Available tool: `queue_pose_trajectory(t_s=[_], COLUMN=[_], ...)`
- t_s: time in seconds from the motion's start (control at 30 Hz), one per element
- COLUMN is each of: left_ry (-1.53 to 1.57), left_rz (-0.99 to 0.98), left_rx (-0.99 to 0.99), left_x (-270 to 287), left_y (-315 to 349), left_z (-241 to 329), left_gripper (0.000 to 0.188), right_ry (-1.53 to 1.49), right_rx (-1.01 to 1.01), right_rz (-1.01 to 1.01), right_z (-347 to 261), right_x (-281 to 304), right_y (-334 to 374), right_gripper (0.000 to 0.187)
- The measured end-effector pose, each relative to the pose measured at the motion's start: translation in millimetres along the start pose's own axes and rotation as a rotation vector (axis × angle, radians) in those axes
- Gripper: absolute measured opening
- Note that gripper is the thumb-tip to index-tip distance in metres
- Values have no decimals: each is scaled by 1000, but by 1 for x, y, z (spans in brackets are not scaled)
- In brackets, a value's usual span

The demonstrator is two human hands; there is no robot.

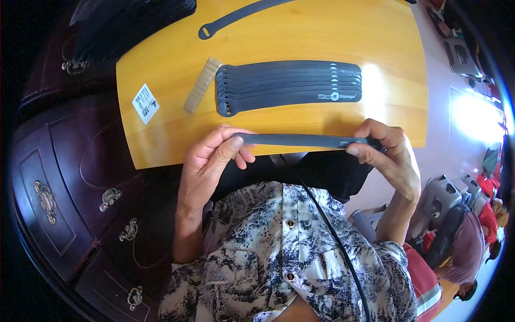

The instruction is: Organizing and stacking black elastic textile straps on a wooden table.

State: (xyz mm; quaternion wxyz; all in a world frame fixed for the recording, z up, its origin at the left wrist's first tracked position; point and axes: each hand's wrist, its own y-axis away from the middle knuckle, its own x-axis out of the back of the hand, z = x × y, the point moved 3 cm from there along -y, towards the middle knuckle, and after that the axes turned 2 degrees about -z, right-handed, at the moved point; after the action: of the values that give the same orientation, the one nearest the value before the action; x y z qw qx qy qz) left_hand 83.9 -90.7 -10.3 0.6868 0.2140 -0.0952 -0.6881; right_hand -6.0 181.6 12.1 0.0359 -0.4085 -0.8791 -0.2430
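A black strap (292, 140) with light print near its right end is stretched level between my hands, just over the table's near edge. My left hand (217, 153) pinches its left end between thumb and fingers. At the other end, my right hand (389, 153) grips the strap between thumb and forefinger. Beyond them lies a row of several overlapping black straps (289, 83), their slotted ends lined up on the left. A tan ribbed strip (203, 85) leans against that slotted side. Farther off, a single black strap (236, 20) with a slot lies on the table.
The yellow wooden table (166, 59) carries a white label (145, 104) at its left. A black bristly heap (129, 29) covers its far left corner. Dark wooden drawers (48, 193) with metal handles stand at the left. Grey plastic stools (437, 201) and people are at the right.
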Motion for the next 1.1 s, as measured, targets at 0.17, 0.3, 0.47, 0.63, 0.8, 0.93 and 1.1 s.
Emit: queue_pose_trajectory(t_s=[0.17, 0.3, 0.47, 0.63, 0.8, 0.93, 1.1], left_ry=[-58, -68, -5, -185, -371, -335, -367], left_rz=[155, 291, 331, 365, 493, 565, 556], left_rx=[-115, -173, -195, -290, -362, -316, -354], left_x=[2, 6, 8, 11, 11, 9, 7], left_y=[4, 8, 6, 3, 0, 0, -6], left_z=[-2, -6, -8, -1, -2, -6, 0], left_gripper=[12, 12, 11, 12, 13, 13, 12], right_ry=[-124, -162, -189, -233, -257, -246, -245], right_rx=[-131, -207, -158, -159, -115, -70, -101], right_rz=[-1, 85, 157, 210, 259, 347, 391], right_z=[6, 11, 13, 8, 19, 24, 21], right_x=[-1, 0, 5, 3, 12, 14, 16], right_y=[2, 7, 7, 6, 8, 4, 6], right_gripper=[22, 19, 20, 20, 14, 15, 18])
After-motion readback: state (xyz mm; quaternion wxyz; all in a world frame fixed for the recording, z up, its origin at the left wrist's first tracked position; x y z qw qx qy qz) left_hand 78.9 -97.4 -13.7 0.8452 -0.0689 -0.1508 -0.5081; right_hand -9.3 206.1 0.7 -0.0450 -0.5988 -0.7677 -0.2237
